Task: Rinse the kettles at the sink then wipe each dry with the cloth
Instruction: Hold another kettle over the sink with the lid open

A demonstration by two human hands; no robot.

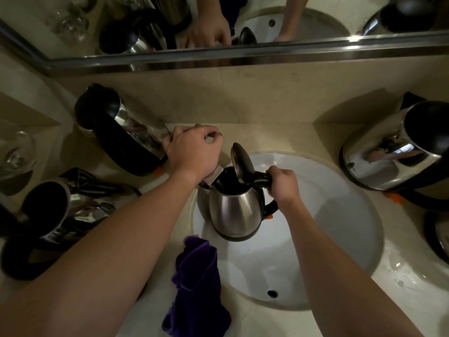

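Overhead, from the head camera only:

Right hand: the right hand (283, 188) has its fingers curled round the black handle of the steel kettle (237, 211) and holds it upright over the left part of the white sink (340, 215).

Kettle lid: the lid (241, 161) stands hinged open, tilted up just beyond the right hand's thumb, showing the dark inside.

Left hand: the left hand (194, 152) reaches past the kettle's spout side, its fingers curled down over the metal tap handle (211, 135) at the back edge of the basin; the grip itself is partly hidden by the knuckles.

Tap spout: a flat metal spout (213, 175) shows under the left wrist, touching or just above the kettle's open mouth; I cannot tell whether water runs.

Cloth: a purple cloth (196, 285) lies crumpled on the counter at the sink's near rim, between the two forearms, below the held kettle.

Other kettles: one kettle (121, 132) stands just left of the left hand, another kettle (48, 222) lies left of the left forearm, and a third kettle (398, 147) stands well right of the right hand.

Glass: a clear glass (17, 154) sits far left of the left hand.

Mirror: a mirror (218, 25) beyond both hands reflects them.
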